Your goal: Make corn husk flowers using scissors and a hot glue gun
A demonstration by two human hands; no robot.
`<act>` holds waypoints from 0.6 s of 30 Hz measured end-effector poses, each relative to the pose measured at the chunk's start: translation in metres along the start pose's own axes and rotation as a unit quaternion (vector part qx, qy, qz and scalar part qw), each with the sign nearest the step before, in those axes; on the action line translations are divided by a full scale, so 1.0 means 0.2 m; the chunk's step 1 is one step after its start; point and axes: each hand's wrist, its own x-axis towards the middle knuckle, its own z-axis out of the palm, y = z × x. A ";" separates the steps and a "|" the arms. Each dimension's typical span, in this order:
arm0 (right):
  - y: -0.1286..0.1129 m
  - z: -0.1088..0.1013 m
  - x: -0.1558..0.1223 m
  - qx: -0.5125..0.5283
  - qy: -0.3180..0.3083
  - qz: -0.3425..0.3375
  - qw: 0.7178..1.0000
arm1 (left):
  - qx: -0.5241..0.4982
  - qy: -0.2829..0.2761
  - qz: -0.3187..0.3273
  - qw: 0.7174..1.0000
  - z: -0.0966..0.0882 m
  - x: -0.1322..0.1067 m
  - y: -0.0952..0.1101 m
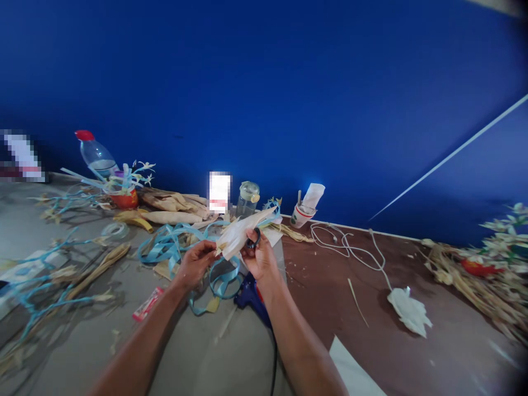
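Note:
My left hand (197,265) pinches the lower left end of a pale dried corn husk (241,232), held up above the table. Against the husk's right side is my right hand (260,257), its fingers closed around dark-handled scissors (253,237). The scissor blades are hidden from sight. Light blue ribbon (225,278) lies in loops below and to the left of my hands. Under my right wrist rests a blue glue gun (252,300), partly covered by the forearm.
Dried husks (177,203), a red-capped bottle (97,157), a red cup (124,198) and a lidded jar (247,199) line the blue wall. Blue-wrapped stems (37,302) spread at left. A white cable (350,250) and white flowers (503,236) are at right.

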 end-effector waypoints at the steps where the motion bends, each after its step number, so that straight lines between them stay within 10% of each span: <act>1: 0.00 0.00 0.00 0.000 0.003 0.004 1.000 | -0.005 -0.006 -0.001 1.000 0.00 0.00 0.00; 18: -0.21 -0.05 0.02 0.026 0.055 -0.113 0.992 | 0.215 0.057 0.072 0.972 -0.05 0.04 -0.07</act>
